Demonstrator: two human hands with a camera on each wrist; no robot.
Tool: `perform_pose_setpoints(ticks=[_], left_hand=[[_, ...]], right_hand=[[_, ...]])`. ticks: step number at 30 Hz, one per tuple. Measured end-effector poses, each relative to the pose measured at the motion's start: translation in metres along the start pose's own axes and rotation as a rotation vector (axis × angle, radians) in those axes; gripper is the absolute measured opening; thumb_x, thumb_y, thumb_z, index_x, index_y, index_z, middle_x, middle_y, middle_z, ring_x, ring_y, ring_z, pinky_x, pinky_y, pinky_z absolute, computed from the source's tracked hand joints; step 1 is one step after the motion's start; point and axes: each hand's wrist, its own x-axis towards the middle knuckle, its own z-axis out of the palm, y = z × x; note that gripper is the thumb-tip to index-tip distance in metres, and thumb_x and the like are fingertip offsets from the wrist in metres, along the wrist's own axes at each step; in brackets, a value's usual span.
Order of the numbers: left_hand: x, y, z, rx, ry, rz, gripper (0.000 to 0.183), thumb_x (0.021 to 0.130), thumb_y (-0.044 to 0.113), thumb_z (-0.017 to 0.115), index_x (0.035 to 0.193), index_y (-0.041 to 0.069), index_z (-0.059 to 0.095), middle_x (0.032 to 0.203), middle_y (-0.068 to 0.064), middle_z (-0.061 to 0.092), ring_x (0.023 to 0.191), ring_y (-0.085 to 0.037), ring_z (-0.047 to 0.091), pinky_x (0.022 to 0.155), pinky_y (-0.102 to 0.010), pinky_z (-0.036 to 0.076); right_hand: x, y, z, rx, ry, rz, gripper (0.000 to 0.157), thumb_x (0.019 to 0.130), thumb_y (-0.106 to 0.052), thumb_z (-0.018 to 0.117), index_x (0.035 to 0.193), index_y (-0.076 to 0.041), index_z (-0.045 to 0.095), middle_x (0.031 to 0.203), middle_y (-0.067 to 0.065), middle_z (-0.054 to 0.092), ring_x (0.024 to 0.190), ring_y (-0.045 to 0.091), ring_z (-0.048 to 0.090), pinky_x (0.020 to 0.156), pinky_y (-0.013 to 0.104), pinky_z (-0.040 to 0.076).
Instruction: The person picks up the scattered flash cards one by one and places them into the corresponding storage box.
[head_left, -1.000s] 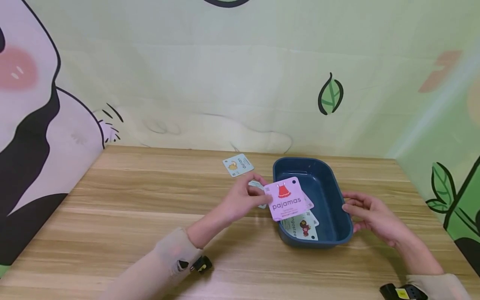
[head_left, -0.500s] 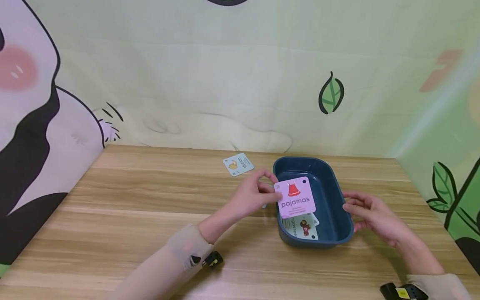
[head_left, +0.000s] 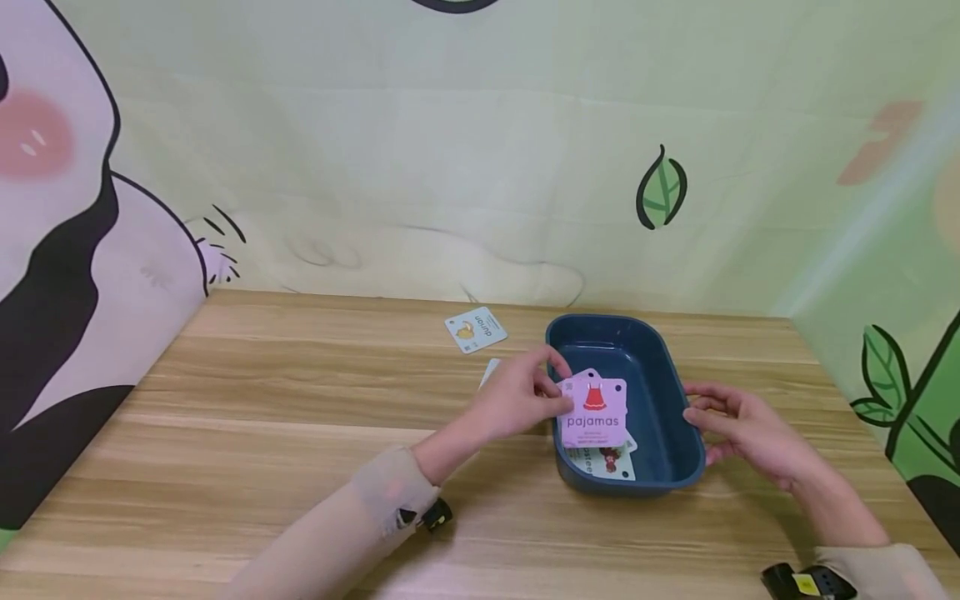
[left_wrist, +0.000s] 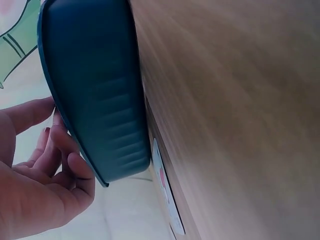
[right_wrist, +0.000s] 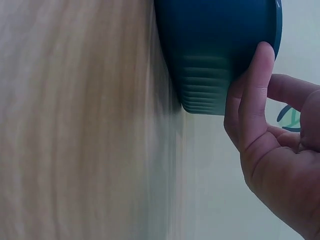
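Between thumb and fingers, my left hand (head_left: 522,393) pinches a pink "pajamas" flash card (head_left: 595,414) with a red dress on it. The card lies over another pink card (head_left: 587,376) and pale green cards (head_left: 604,463), all inside the left half of a dark blue plastic bin (head_left: 651,400). My left fingers reach over the bin's left rim. At the right side, my right hand (head_left: 750,433) holds the bin, thumb at the rim and fingers along the outer wall. The right wrist view shows a finger (right_wrist: 257,95) lying against that wall.
A pale blue "durian" card (head_left: 476,330) lies on the wooden table (head_left: 315,400) left of the bin. Another pale card (head_left: 489,371) is mostly hidden behind my left hand. A printed backdrop (head_left: 450,167) rises behind the table's far edge.
My left hand has moved right and slightly down with the pajamas card, from over the left rim into the bin. The right hand and the bin have stayed in place.
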Motion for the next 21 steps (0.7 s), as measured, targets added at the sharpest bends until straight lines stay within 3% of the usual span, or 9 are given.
perform_pose_setpoints(ticks=[10,16,21], left_hand=[[0.0016,0.0007,0.0036,0.154,-0.011,0.050,0.021,0.090,0.009,0.081,0.105,0.013,0.067,0.091,0.003,0.069,0.073,-0.011,0.061,0.062,-0.023,0.052],[0.0017,-0.0035,0.0038,0.173,-0.006,0.066,0.022,0.090,0.012,0.081,0.107,0.012,0.068,0.100,-0.002,0.069,0.070,-0.012,0.057,0.060,-0.024,0.050],[0.0006,-0.0037,0.0028,0.221,-0.003,0.080,0.029,0.089,0.014,0.082,0.115,0.011,0.068,0.098,-0.007,0.067,0.070,-0.014,0.056,0.059,-0.024,0.048]], right_hand=[[0.0004,-0.0001,-0.0007,-0.011,0.001,-0.010,0.058,0.105,-0.012,0.059,0.147,0.017,0.032,0.112,0.021,0.054,0.086,0.021,0.062,0.062,0.041,0.060],[0.0004,-0.0010,-0.0010,-0.025,-0.001,-0.013,0.057,0.105,-0.012,0.059,0.147,0.017,0.033,0.112,0.022,0.054,0.085,0.021,0.061,0.061,0.041,0.060],[0.0004,-0.0011,-0.0008,-0.030,-0.002,-0.016,0.056,0.105,-0.012,0.059,0.146,0.017,0.034,0.112,0.021,0.054,0.085,0.021,0.061,0.061,0.041,0.060]])
